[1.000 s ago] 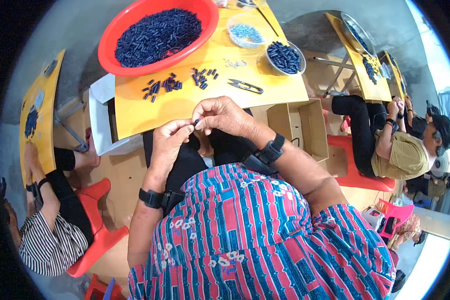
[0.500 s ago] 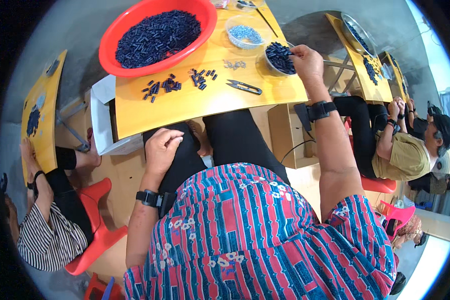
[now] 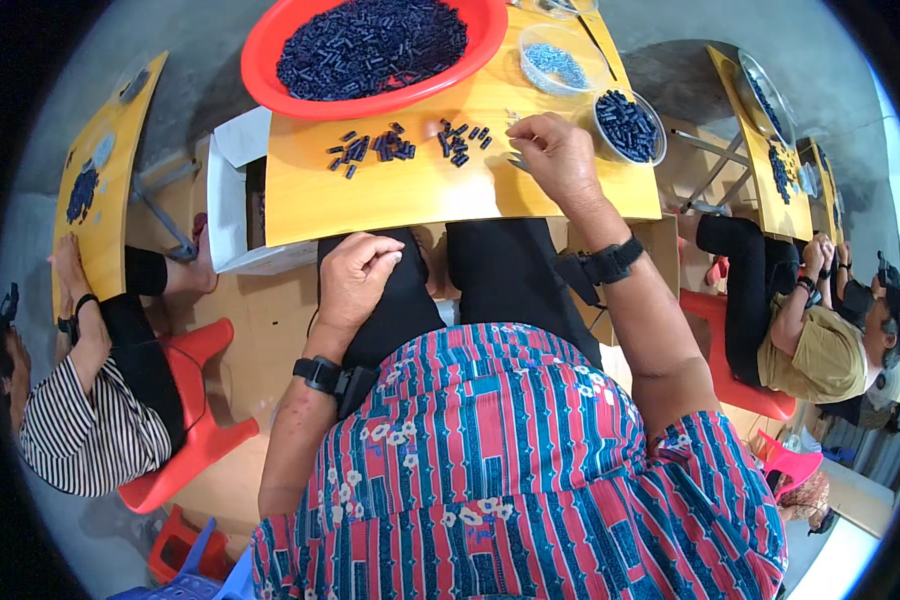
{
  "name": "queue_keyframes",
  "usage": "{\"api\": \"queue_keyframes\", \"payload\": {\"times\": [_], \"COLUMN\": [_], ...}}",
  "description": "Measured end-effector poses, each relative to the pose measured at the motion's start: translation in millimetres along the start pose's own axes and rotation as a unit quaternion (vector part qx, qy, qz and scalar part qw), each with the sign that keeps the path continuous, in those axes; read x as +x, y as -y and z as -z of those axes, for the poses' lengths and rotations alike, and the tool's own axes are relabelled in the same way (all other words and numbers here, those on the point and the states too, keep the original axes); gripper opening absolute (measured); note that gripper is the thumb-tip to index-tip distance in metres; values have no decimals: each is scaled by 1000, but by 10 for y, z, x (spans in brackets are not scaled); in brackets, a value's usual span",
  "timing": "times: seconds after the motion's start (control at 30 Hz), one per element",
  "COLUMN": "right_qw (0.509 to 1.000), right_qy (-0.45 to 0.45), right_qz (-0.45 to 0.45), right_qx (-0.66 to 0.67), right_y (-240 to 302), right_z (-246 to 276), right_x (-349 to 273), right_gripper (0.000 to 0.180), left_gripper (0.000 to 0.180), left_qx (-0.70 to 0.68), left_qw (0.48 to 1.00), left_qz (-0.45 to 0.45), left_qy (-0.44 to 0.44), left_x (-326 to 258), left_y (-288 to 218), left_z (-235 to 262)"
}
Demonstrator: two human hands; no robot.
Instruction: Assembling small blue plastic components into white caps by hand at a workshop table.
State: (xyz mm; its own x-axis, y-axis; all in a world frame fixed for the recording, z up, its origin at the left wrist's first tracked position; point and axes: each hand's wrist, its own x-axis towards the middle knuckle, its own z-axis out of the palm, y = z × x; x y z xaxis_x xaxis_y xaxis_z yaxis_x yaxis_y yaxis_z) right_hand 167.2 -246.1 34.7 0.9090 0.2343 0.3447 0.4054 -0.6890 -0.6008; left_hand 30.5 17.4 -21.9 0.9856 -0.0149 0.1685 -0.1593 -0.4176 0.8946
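Note:
Above the yellow table (image 3: 400,195), my right hand (image 3: 562,160) is pinched at the fingertips, and I cannot make out what is between them. Beneath it a pair of thread snips (image 3: 518,163) is mostly hidden, and a few tiny clear pieces (image 3: 513,115) show beside the fingers. To its right stands a clear tub (image 3: 662,150) of short dark-blue tube pieces. My left hand (image 3: 358,282) rests over my lap, thumb against curled fingers; anything inside is hidden. Loose dark-blue tube pieces (image 3: 370,148) lie in small groups on the table, left of my right hand.
A big red basin (image 3: 260,60) full of dark-blue tube pieces stands at the back left. Behind the tub sits a clear bowl (image 3: 598,75) with light-blue bits. A white box (image 3: 232,200) is under the table's left side. People sit at tables on both sides.
My right hand has left the tub of tube pieces and moved left over the snips. The left hand stays over my lap. The whole view has shifted a little.

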Motion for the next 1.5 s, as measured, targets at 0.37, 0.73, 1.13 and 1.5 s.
{"api": "queue_keyframes", "payload": {"times": [0.37,0.73,1.13,1.5], "right_qw": [997,990,979,961], "right_qy": [40,95,139,159], "right_qz": [11,49,58,129], "right_qx": [-60,-90,-137,-186], "right_y": [15,148,85,8], "right_z": [-395,-437,-461,-584], "right_x": [270,529,607,620], "right_gripper": [14,12,12,14], "left_gripper": [10,11,11,10], "left_qx": [38,50,57,60], "left_qw": [999,996,997,996], "left_qz": [-19,-73,-54,-58], "left_qy": [-12,-30,-10,-11], "left_x": [10,5,3,18], "left_y": [-71,-141,-212,-176], "left_z": [-21,-33,-11,-15]}}
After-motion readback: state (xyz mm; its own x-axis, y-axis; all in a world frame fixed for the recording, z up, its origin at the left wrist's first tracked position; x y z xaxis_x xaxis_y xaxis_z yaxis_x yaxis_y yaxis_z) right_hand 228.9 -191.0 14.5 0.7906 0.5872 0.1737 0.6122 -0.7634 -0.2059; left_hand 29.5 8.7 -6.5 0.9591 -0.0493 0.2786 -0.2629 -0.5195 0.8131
